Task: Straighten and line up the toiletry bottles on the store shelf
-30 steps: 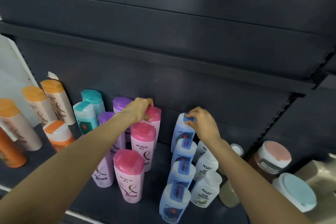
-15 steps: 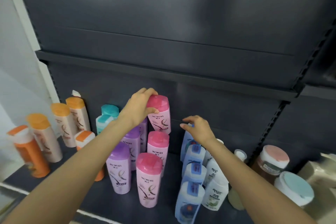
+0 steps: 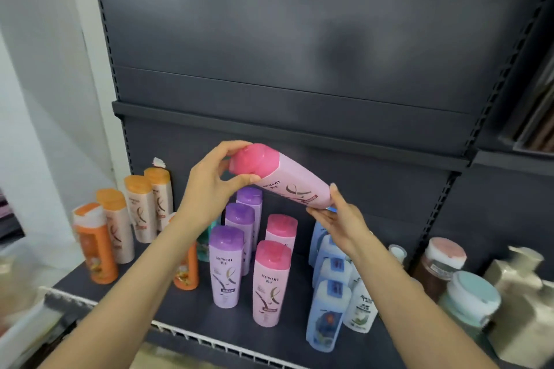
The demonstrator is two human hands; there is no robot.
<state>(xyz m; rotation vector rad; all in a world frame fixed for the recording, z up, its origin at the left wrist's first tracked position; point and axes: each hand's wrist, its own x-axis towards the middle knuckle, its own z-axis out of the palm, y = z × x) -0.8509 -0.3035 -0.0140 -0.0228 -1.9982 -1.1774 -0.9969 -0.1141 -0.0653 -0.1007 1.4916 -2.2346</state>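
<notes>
Right now the pink bottle (image 3: 284, 181) is up in the air above the shelf (image 3: 209, 320), tipped nearly flat, with its cap toward the left. The left hand (image 3: 209, 186) pinches the pink cap between thumb and fingers, and the right hand (image 3: 338, 219) cups the base end, fingers wrapped under it. Neither hand has a full grip around the body, so a slip looks possible; a drop would land among the purple bottles (image 3: 226, 266) and the two standing pink bottles (image 3: 271, 281) directly below and could topple that row like skittles. Setting the bottle down at an angle carries the same risk, since the columns stand close together, and the blue bottles (image 3: 328, 314) sit just beside the right forearm, where an elbow sweep could nudge them.

Several things are hard to read. A teal bottle behind the left wrist is mostly covered, as is part of an orange one. The rear blue bottles are hidden by the right hand. The gap the lifted bottle belongs in cannot be seen clearly, and the jars at far right are blurred.
</notes>
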